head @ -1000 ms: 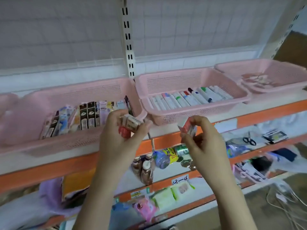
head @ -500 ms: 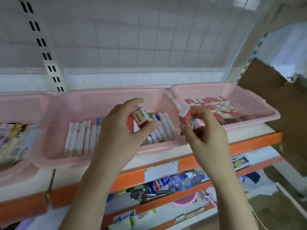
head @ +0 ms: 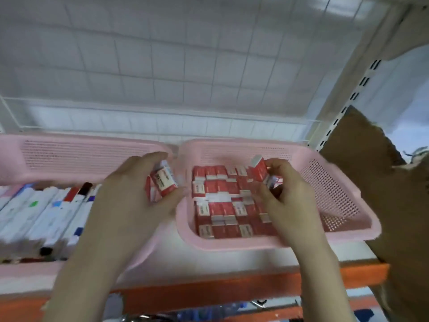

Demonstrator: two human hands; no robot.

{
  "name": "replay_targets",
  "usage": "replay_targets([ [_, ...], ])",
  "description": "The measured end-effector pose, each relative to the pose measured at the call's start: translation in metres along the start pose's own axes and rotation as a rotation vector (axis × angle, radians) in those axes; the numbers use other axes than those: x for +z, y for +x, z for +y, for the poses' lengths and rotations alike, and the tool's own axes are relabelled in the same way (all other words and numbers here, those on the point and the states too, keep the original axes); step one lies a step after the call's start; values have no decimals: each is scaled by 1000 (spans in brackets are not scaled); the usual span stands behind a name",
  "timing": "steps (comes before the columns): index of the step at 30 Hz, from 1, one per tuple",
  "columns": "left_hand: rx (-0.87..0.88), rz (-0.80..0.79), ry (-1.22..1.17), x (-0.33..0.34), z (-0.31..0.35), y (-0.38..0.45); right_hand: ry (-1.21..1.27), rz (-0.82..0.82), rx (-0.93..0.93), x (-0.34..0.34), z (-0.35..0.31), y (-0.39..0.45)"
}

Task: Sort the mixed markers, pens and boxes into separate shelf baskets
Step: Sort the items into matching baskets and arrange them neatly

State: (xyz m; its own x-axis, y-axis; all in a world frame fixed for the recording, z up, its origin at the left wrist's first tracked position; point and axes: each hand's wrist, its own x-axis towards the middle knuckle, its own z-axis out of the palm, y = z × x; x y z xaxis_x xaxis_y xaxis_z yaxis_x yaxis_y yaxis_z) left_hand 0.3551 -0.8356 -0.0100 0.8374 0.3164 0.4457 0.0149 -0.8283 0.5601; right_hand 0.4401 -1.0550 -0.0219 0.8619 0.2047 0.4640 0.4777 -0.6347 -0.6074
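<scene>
Two small red-and-white boxes are in hand. Left hand (head: 130, 194): fingers and thumb curled round a small box (head: 163, 181), possibly a second one behind it; blur prevents a count. Right hand (head: 281, 194): fingertips pinch another box (head: 257, 169), tilted, over the right pink basket (head: 336, 201).

Handling, judged: light cardboard, stiff enough for a pinch across the two broad faces, slightly glossy so it may slip; crushable if squeezed at the ends.

Outward: the right basket already holds packed rows of like boxes (head: 222, 205). The neighbouring pink basket (head: 81, 154) to the left holds markers (head: 46, 212) lying side by side. Both sit on the shelf with an orange edge (head: 232, 289).

Versus 0.5 s ago: view has swung right and nearer; both hands have advanced, the right box now above the box rows rather than short of the basket rim.
</scene>
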Motion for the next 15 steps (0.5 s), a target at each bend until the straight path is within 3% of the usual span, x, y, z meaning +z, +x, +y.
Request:
replay_targets([
  [7, 74, -202, -15, 96, 105, 17, -84, -152, 148, -71, 98, 34],
  [11, 46, -221, 37, 116, 116, 23, -86, -408, 220, -74, 118, 48],
  [15, -19, -181, 73, 112, 105, 28, -269, -655, 168, -52, 111, 76],
])
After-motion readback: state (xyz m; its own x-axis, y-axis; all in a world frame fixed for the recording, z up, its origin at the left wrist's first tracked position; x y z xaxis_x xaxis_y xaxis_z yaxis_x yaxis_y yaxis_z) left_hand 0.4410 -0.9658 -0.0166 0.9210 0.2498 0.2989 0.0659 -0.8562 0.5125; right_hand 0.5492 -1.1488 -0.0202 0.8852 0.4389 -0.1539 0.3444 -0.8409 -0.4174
